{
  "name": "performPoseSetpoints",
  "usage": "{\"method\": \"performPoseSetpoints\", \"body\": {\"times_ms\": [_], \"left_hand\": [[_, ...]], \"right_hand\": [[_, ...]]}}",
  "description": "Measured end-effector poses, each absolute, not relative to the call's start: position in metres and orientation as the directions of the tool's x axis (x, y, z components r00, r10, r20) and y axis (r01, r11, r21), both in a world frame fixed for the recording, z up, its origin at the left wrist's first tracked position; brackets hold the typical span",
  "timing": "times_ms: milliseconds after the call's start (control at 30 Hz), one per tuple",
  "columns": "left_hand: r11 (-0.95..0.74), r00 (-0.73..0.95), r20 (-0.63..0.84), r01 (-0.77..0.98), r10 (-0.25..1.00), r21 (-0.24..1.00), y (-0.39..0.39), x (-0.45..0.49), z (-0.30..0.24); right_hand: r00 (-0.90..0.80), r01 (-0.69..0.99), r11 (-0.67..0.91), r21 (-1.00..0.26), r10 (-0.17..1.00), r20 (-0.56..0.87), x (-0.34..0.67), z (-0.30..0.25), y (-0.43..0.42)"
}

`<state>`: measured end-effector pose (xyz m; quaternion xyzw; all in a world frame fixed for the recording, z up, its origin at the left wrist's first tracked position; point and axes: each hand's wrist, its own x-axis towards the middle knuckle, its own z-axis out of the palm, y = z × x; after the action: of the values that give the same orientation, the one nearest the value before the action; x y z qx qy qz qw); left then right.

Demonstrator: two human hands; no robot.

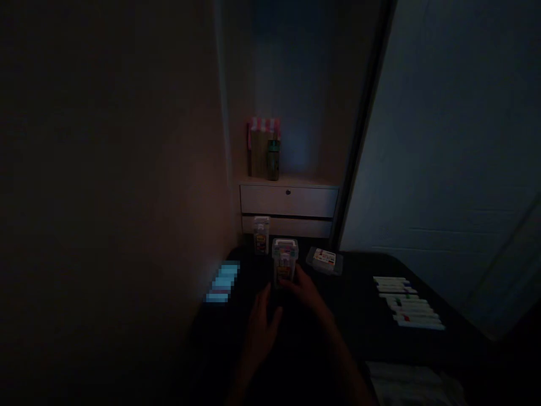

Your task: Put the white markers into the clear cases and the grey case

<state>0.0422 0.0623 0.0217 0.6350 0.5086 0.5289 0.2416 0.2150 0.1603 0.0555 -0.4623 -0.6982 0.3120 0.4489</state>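
A clear plastic box (284,260) with a lid, a white handle and a printed label stands upright on the dark table. My right hand (305,288) grips its lower right side, with fingers at the front and along the side. Just left of and nearer than the box, my left hand (262,321) is held with thumb and fingers apart, holding nothing. Behind to the left is a similar clear box (261,237), also upright. A flat clear plastic case (324,260) with a white label lies to the right of the gripped box.
Several white markers (412,304) lie in a row on the table's right side. A blurred bright patch (224,282) is at the left edge. A drawer unit (289,200) stands behind, carrying a bottle (273,160). A pale bundle (409,383) lies at the lower right. The room is dim.
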Motion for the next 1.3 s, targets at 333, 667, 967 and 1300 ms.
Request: {"method": "performPoseSetpoints", "body": {"times_ms": [333, 667, 967, 1300], "left_hand": [[-0.326, -0.114, 0.394, 0.381, 0.912, 0.865, 0.058, 0.041, 0.031], [-0.348, -0.124, 0.430, 0.412, 0.894, 0.842, 0.061, 0.039, 0.029], [-0.362, -0.129, 0.445, 0.406, 0.886, 0.839, 0.059, 0.040, 0.027], [-0.371, -0.119, 0.451, 0.408, 0.885, 0.835, 0.060, 0.039, 0.027]], "right_hand": [[-0.168, 0.343, 0.392, -0.854, 0.920, 0.355, 0.208, 0.059, 0.270], [-0.175, 0.366, 0.395, -0.843, 0.918, 0.355, 0.204, 0.054, 0.314], [-0.192, 0.363, 0.364, -0.858, 0.930, 0.314, 0.205, 0.054, 0.325], [-0.258, 0.310, 0.336, -0.889, 0.930, 0.262, 0.208, 0.057, 0.329]]}}
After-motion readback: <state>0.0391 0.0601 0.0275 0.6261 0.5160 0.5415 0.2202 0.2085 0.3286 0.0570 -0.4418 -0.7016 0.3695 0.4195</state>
